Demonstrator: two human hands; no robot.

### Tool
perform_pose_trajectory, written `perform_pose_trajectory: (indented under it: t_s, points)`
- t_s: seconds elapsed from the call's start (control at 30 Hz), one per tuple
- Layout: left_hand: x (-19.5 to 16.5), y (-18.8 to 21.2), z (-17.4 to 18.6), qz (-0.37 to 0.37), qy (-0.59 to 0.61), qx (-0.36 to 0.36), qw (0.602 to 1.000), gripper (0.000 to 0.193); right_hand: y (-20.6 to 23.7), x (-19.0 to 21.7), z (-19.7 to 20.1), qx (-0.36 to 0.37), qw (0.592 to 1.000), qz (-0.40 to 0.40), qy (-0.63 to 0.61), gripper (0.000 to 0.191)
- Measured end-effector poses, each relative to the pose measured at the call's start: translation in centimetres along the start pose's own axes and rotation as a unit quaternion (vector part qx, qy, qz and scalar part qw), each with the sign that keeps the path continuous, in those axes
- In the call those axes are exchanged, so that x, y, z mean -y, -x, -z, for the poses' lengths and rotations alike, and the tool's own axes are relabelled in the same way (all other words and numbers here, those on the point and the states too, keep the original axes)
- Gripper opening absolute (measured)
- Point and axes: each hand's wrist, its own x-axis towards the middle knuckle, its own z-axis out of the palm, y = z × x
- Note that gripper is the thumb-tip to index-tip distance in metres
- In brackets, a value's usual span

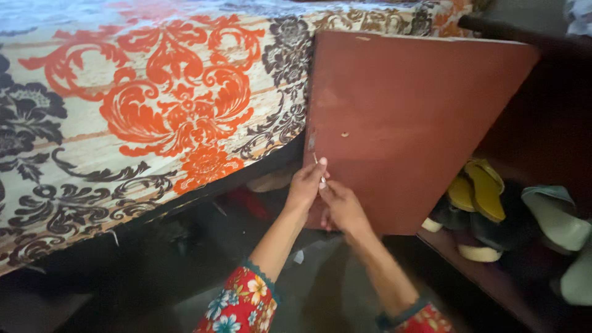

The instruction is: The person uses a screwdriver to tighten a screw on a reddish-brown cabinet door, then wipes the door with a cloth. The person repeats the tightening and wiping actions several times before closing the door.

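Head view: left hand (305, 185) and right hand (341, 206), fingers pinched on small latch (319, 172) at cabinet door (407, 123) edge; best kept steady, door braced.

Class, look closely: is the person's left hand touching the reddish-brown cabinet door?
Touching. The head view shows the left hand with its fingertips pressed against the near edge of the cabinet door, no gap visible.

We have one view only, worn on the head, looking steeply down and forward from close range. The orange-and-black floral bed cover (154, 105) fills the upper left of the frame, the reddish-brown wooden cupboard door (407, 123) the centre right, our forearms rising from the bottom edge.
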Motion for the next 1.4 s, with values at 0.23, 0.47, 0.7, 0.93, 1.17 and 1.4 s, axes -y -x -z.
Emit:
perform_pose_trajectory:
  t_s: [0.23,0.47,0.7,0.93,1.17,1.4]
  points:
    - [2.0,0.6,1.5,-0.078,0.006,-0.087,0.993,0.04,1.0,8.8,18.6,-0.363,0.636,0.545,0.408,0.024]
    - [3.5,0.8,2.4,-0.079,0.006,-0.115,0.99,0.029,-3.4,21.3,40.4,-0.52,0.465,0.295,0.654,0.068]
    - [0.8,2.7,3.2,-0.228,-0.255,-0.239,0.909,0.047,-0.9,20.6,37.4,-0.346,0.673,0.123,0.642,0.047]
    - [0.1,2.1,3.2,-0.138,-0.174,-0.117,0.968,0.044,0.7,15.4,19.1,-0.007,0.725,0.538,0.431,0.045]
    - [2.5,0.3,4.6,-0.162,-0.104,-0.092,0.977,0.045,-7.5,17.7,9.7,-0.29,0.668,0.582,0.362,0.038]
    - [5.0,-2.2,5.4,-0.141,-0.183,-0.111,0.967,0.036,-10.6,0.0,0.2,-0.183,0.554,0.629,0.514,0.062]
